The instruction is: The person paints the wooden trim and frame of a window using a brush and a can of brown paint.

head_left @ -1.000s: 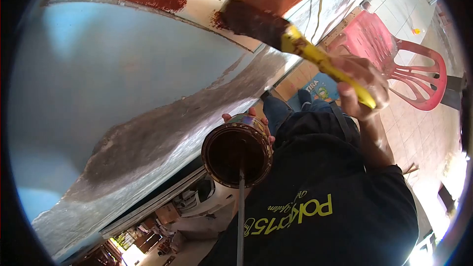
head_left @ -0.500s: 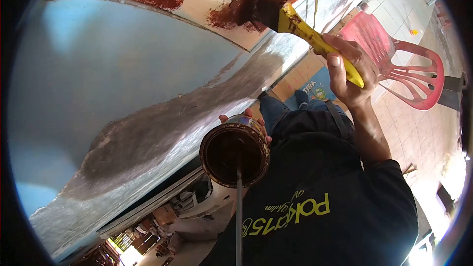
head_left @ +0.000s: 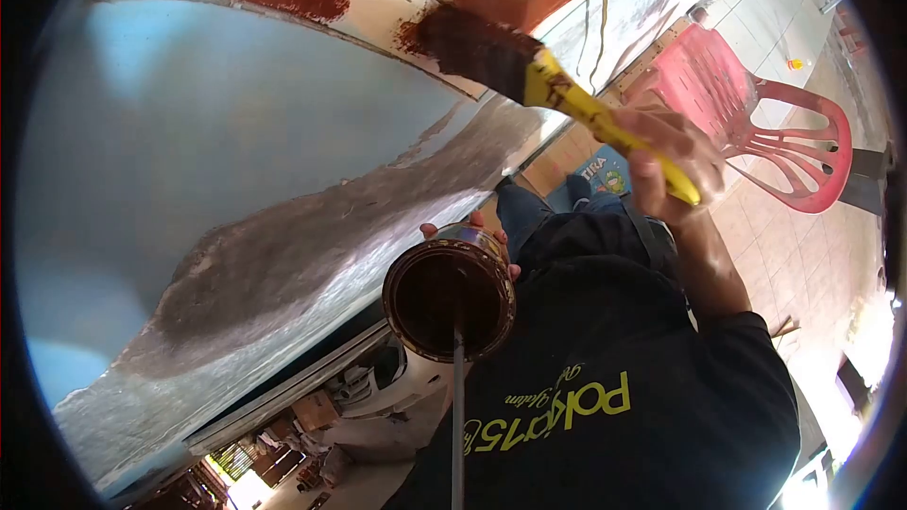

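My right hand (head_left: 675,161) is closed around the yellow handle of a wide paintbrush (head_left: 572,99). The brush's dark, paint-covered bristles lie against the cream and red-brown painted band (head_left: 378,0) at the top, beside wet brown paint. Lower down, my left hand (head_left: 510,260) wraps its fingers around a round paint can (head_left: 449,302); its palm is hidden behind the can. The can's open mouth faces the camera, showing dark brown paint inside and paint smears on its rim. A thin grey rod (head_left: 458,425) stretches from the can's mouth to the bottom edge.
A blue wall (head_left: 236,113) with a bare grey patch (head_left: 283,274) fills the left. At the right, a pink plastic chair (head_left: 704,76) stands on floor tiles. Flattened cardboard (head_left: 557,165) lies near my feet. A white vehicle (head_left: 406,382) and clutter show at the lower left.
The bristles have moved left and slightly down along the band, leaving more red-brown paint to their right. My right hand is lower and blurred. My left hand and the can have barely moved.
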The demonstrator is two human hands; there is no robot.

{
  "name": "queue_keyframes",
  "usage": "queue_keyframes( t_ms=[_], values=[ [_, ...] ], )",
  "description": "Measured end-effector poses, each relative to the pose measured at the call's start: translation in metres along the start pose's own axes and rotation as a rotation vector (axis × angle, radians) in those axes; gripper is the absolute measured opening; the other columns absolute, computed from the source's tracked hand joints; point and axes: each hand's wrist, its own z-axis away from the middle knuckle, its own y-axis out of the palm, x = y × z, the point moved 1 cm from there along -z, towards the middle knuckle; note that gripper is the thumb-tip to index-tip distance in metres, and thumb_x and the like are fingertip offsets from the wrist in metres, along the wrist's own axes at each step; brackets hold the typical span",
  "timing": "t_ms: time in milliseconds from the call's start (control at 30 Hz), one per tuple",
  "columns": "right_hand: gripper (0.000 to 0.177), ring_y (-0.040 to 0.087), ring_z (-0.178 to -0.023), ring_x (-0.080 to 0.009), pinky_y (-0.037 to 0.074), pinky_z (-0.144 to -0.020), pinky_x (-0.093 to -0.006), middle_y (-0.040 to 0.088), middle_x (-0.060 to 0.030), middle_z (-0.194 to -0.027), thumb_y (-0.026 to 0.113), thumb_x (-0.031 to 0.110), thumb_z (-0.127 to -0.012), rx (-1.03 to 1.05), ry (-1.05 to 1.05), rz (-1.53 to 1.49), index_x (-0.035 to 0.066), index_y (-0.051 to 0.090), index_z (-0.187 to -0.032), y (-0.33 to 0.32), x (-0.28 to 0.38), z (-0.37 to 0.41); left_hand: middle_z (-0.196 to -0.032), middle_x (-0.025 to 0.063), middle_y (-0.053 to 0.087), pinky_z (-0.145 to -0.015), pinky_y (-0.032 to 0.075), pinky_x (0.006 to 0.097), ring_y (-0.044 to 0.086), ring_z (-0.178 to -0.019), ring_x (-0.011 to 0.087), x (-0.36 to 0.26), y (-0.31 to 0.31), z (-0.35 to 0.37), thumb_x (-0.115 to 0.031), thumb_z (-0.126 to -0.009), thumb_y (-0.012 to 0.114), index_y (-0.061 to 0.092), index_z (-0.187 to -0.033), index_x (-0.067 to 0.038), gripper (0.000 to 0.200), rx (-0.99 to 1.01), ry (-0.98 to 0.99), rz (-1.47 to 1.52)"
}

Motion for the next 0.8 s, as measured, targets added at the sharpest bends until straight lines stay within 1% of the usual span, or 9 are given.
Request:
queue_keyframes(
  t_ms=[100,200,267,367,500,600,633,733,800],
  values=[
    [0.013,0.068,-0.065,-0.0184,0.054,-0.050,-0.0262,0.072,-0.0173,-0.088,0.066,0.004,-0.086,0.018,-0.010,0.190,-0.004,0.063,-0.097,0.001,-0.006,-0.001,-0.139,0.0238,0.044,-0.113,0.027,0.0596,0.039,-0.133,0.0367,0.004,0.006,-0.001,-0.063,-0.092,0.046,0.043,-0.140,-0.010,0.072,-0.017,0.025,-0.004],
    [0.017,0.068,-0.065,-0.0190,0.055,-0.054,-0.0273,0.072,-0.0149,-0.085,0.067,0.003,-0.086,0.020,0.195,0.199,-0.005,0.065,-0.101,-0.006,0.003,0.001,-0.139,0.0237,0.044,-0.113,0.027,0.0593,0.039,-0.134,0.0359,0.009,0.011,-0.003,-0.063,-0.092,0.046,0.043,-0.140,-0.010,0.072,0.045,0.052,-0.007],
    [0.019,0.068,-0.068,-0.0195,0.056,-0.058,-0.0275,0.071,-0.0144,-0.085,0.069,0.004,-0.085,0.049,0.054,0.120,-0.005,0.065,-0.101,-0.004,0.008,-0.003,-0.139,0.0234,0.044,-0.113,0.027,0.0597,0.038,-0.134,0.0361,0.014,0.010,-0.005,-0.064,-0.091,0.046,0.043,-0.140,-0.011,0.072,0.104,0.094,0.013],
    [0.023,0.069,-0.071,-0.0200,0.056,-0.061,-0.0287,0.070,-0.0157,-0.088,0.069,0.003,-0.085,0.131,-0.074,-0.030,-0.006,0.065,-0.106,0.004,0.008,-0.016,-0.140,0.0227,0.044,-0.111,0.029,0.0611,0.038,-0.134,0.0378,0.011,0.003,0.002,-0.065,-0.091,0.046,0.042,-0.141,-0.014,0.072,0.060,0.104,-0.024],
    [0.023,0.069,-0.073,-0.0205,0.056,-0.061,-0.0322,0.071,-0.0155,-0.090,0.069,0.004,-0.085,0.077,0.276,0.143,-0.006,0.065,-0.106,-0.006,0.001,-0.003,-0.141,0.0223,0.043,-0.110,0.030,0.0622,0.037,-0.135,0.0396,0.005,0.001,0.001,-0.066,-0.091,0.045,0.042,-0.142,-0.016,0.072,0.052,0.006,-0.014],
    [0.024,0.069,-0.075,-0.0212,0.057,-0.062,-0.0315,0.071,-0.0152,-0.091,0.069,0.006,-0.085,0.093,0.189,0.155,-0.005,0.065,-0.106,-0.008,0.013,0.002,-0.142,0.0227,0.042,-0.111,0.029,0.0619,0.037,-0.135,0.0398,0.007,0.000,-0.001,-0.065,-0.091,0.044,0.042,-0.142,-0.015,0.071,0.141,0.027,-0.009],
    [0.023,0.070,-0.078,-0.0226,0.058,-0.063,-0.0324,0.071,-0.0155,-0.091,0.069,0.006,-0.084,0.058,0.098,-0.048,-0.005,0.065,-0.104,-0.003,0.009,0.002,-0.143,0.0228,0.041,-0.111,0.028,0.0619,0.037,-0.135,0.0399,0.008,-0.001,0.001,-0.065,-0.091,0.044,0.042,-0.142,-0.015,0.071,0.148,0.038,-0.012],
    [0.019,0.070,-0.080,-0.0252,0.058,-0.064,-0.0335,0.071,-0.0164,-0.094,0.068,0.006,-0.085,0.150,-0.068,0.066,-0.004,0.064,-0.100,0.002,0.009,-0.011,-0.144,0.0226,0.041,-0.111,0.028,0.0625,0.037,-0.135,0.0403,-0.001,-0.009,0.003,-0.064,-0.092,0.044,0.042,-0.141,-0.015,0.070,0.080,0.035,-0.032],
    [0.021,0.071,-0.080,-0.0319,0.059,-0.068,-0.0351,0.071,-0.0177,-0.096,0.063,0.012,-0.091,0.107,0.131,0.118,-0.004,0.063,-0.104,-0.001,-0.001,-0.005,-0.144,0.0223,0.041,-0.111,0.027,0.0628,0.037,-0.135,0.0405,-0.005,-0.013,0.004,-0.064,-0.092,0.044,0.042,-0.141,-0.015,0.070,0.059,0.020,-0.026]
  ],
)
